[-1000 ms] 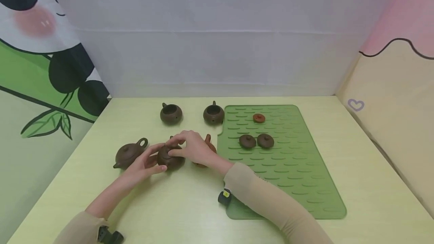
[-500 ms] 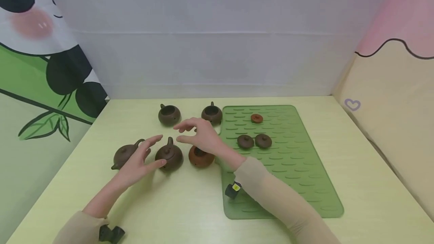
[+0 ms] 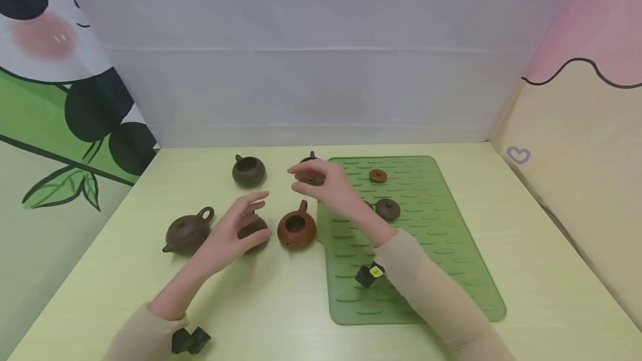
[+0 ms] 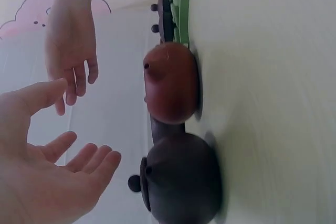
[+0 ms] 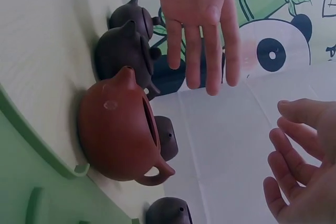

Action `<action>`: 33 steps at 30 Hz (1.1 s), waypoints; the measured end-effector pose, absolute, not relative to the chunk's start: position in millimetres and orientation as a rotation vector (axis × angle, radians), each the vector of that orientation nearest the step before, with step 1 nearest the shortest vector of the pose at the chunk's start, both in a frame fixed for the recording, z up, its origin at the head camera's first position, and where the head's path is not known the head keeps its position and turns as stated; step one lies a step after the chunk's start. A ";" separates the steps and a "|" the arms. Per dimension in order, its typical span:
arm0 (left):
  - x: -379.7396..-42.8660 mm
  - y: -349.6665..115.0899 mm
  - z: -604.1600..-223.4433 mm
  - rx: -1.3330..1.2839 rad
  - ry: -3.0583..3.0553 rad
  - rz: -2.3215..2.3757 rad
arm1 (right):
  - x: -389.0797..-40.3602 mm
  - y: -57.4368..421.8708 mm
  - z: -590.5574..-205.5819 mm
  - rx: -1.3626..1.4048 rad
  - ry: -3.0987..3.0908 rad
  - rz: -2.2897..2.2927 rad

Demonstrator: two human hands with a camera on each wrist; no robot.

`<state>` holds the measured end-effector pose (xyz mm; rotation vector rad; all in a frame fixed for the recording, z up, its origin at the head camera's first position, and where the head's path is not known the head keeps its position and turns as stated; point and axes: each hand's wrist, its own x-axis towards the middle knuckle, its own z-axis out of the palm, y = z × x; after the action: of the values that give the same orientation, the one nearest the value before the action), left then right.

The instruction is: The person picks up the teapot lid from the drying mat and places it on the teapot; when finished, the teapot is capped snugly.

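My left hand [image 3: 228, 238] hovers over the lidded dark teapot [image 4: 184, 179], fingers spread and holding nothing; in the head view it covers part of that pot. My right hand [image 3: 328, 185] is raised in front of an open dark teapot [image 3: 313, 178] at the back, its fingers loosely bent around nothing. Between the hands stands a reddish-brown teapot [image 3: 297, 230] without a lid. Another lidded dark teapot [image 3: 188, 234] sits to the left of my left hand. A second open dark teapot [image 3: 248, 171] stands at the back.
A green ridged mat [image 3: 416, 272] covers the table's right part. On it lie a small reddish lid [image 3: 378, 175] and a dark lid [image 3: 388, 209]; another dark lid is mostly hidden behind my right wrist. A pale backdrop [image 3: 321, 88] closes off the table's rear.
Both hands have let go of the middle dark teapot, which now wears its lid. My right hand has moved right and back; my left hand first drew back, then moved right above the pot.
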<state>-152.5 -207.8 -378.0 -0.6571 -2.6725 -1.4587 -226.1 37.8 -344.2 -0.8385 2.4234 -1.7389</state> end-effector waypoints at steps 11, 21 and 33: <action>-168.2 -190.8 -379.0 -0.838 -2.800 -1.168 | -221.4 73.0 -340.3 -0.802 2.598 -1.646; -194.1 -189.8 -374.2 -0.952 -2.980 -0.933 | -215.8 103.7 -349.4 -0.808 2.656 -1.639; -199.5 -196.8 -381.1 -0.860 -3.022 -0.824 | -216.1 130.4 -349.4 -0.755 2.699 -1.604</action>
<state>-199.5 -196.8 -381.1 -0.8602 -3.0223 -0.8236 -216.1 130.4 -349.4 -0.7546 2.6994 -1.6040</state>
